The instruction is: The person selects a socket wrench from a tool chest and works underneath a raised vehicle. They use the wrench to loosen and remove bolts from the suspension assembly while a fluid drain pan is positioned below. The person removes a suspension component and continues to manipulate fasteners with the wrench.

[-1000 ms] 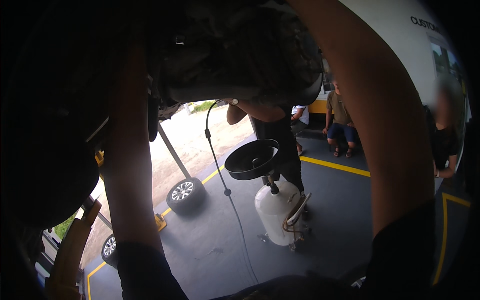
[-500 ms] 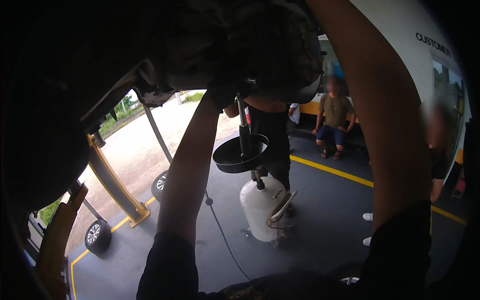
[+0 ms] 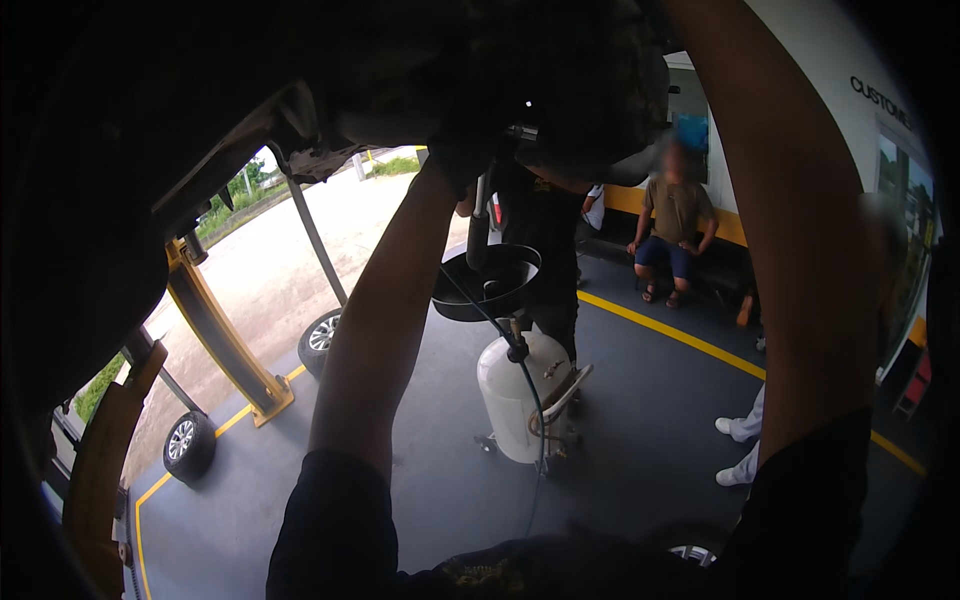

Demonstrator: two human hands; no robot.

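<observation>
The tool (image 3: 479, 240) points down from under the car (image 3: 590, 90) toward the pan (image 3: 468, 311), just beside the left hand (image 3: 458, 165); in that shadow I cannot tell whether its grip is closed. The right hand is out of view. Slow, straight pulls clear of the cable (image 3: 531, 378) should serve best. I count one tool, pan, drum (image 3: 505, 390) and cable, three wheels (image 3: 188, 446).

The grey, yellow-lined floor (image 3: 645, 430) carries a white tank (image 3: 508, 385) and car wheels (image 3: 190, 447).

Grey floor (image 3: 640, 420) | yellow line (image 3: 670, 334) | pale wall (image 3: 812, 40) | sunlit ground (image 3: 265, 265) outside
</observation>
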